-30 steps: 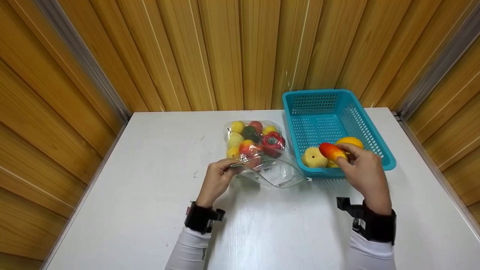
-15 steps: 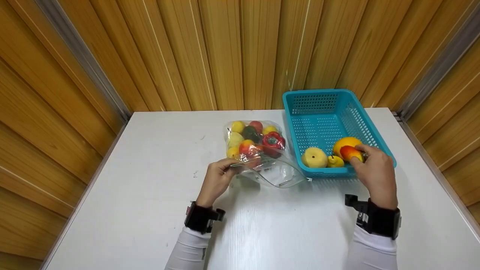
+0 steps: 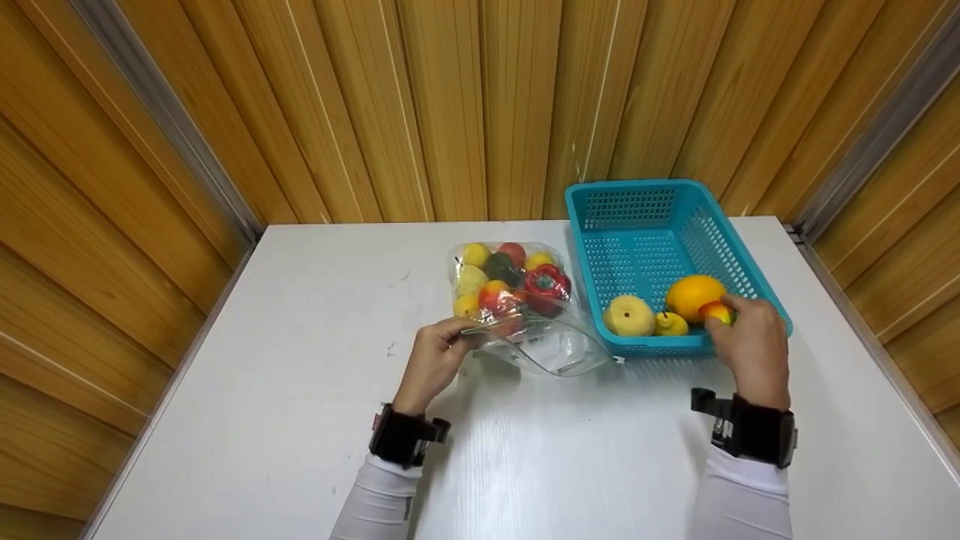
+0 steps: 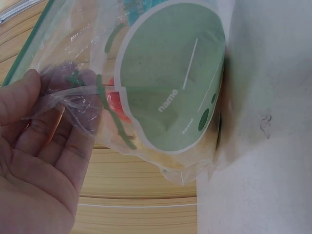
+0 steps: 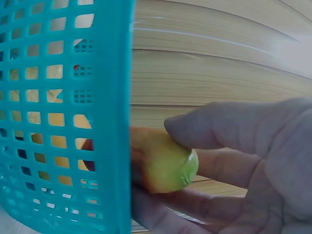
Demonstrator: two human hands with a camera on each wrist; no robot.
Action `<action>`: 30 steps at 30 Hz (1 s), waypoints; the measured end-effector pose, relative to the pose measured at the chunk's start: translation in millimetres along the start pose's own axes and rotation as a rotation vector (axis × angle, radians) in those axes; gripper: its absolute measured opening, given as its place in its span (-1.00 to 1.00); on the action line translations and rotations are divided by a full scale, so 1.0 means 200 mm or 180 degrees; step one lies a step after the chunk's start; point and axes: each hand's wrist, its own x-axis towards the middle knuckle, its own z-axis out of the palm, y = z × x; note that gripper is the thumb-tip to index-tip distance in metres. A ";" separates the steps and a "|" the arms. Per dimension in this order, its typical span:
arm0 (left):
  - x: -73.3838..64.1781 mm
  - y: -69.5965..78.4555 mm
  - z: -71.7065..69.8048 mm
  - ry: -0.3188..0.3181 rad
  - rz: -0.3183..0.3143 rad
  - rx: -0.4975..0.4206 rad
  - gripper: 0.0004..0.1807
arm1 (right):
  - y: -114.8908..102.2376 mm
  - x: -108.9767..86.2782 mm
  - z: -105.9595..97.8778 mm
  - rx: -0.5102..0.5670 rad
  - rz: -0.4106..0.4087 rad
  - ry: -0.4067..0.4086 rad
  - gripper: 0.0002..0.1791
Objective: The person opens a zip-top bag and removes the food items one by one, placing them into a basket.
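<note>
My left hand (image 3: 439,356) pinches the left edge of a clear zip bag's (image 3: 566,349) gaping mouth. Its thumb and fingers grip the film in the left wrist view, beside the bag's green label (image 4: 168,78). Inside the bag lie a red bell pepper (image 3: 547,280), a dark green avocado-like piece (image 3: 499,266) and several yellow and red fruits. At the front right corner of the blue basket (image 3: 679,341), my right hand (image 3: 752,341) holds a red, yellow and green mango (image 5: 168,163), partly behind the rim in the right wrist view. Its fingers partly hide the mango.
Along the basket's front lie a pale round pear (image 3: 629,316), a small yellow pear (image 3: 670,324) and an orange (image 3: 695,297). The basket stands at the back right of the white table (image 3: 330,345), just right of the bag. A wood-panelled wall (image 3: 450,112) rises behind.
My right hand has carried the mango right and lower into the basket's front right corner, uncovering the small yellow pear and the orange. The left hand and bag stay put.
</note>
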 end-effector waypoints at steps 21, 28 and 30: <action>-0.01 0.00 -0.01 0.0001 -0.0001 0.0070 -0.81 | 0.03 0.05 0.10 -0.0019 0.0100 0.0134 -0.46; -0.01 0.00 0.00 -0.0012 0.0001 0.0024 -0.83 | 0.02 0.05 0.09 -0.0028 0.0189 0.0026 -0.48; 0.00 0.00 0.00 -0.0018 -0.0004 0.0020 -0.83 | 0.01 0.05 0.08 -0.0004 0.0179 0.0043 -0.49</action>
